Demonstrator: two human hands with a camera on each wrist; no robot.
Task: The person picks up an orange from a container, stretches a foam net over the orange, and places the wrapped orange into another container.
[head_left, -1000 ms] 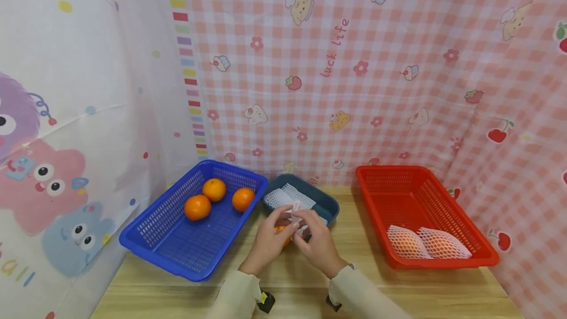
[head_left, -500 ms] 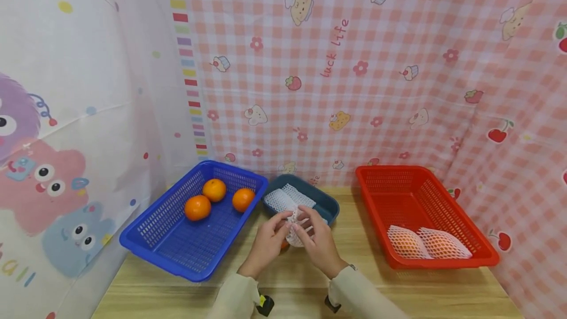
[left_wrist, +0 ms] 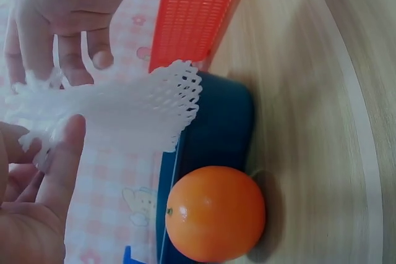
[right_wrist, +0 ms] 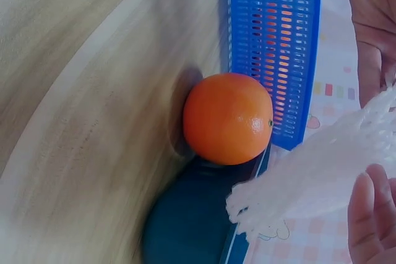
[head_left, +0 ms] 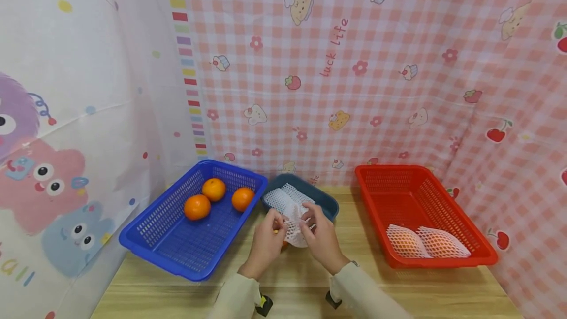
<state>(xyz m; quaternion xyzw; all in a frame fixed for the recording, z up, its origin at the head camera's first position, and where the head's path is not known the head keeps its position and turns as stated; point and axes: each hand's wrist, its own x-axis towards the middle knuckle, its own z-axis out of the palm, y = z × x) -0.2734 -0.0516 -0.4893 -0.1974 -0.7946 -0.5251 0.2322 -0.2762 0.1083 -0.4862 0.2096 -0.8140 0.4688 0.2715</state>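
Note:
A white foam net sleeve [head_left: 296,225] hangs between my two hands over the front of the teal basket [head_left: 325,201]. My left hand [head_left: 265,239] pinches its upper edge on the left. At the opposite side my right hand [head_left: 322,238] holds the sleeve with bent fingers and the thumb apart from the index finger in the head view. The lower end flares free in the left wrist view. Below the hands, an orange [left_wrist: 215,213] rests on the table against the basket; my left hand hides most of it in the head view.
Several more foam nets [head_left: 283,196] lie in the teal basket. The blue basket [head_left: 186,250] at left holds three oranges [head_left: 197,207]. At right, the red basket [head_left: 412,196] holds two net-wrapped oranges [head_left: 443,242]. A checked cloth [head_left: 328,102] hangs behind the wooden table [head_left: 301,279].
The bunched foam net has been drawn out and now hangs longer and wider. My hands have moved slightly apart. The baskets and their fruit stay where they were.

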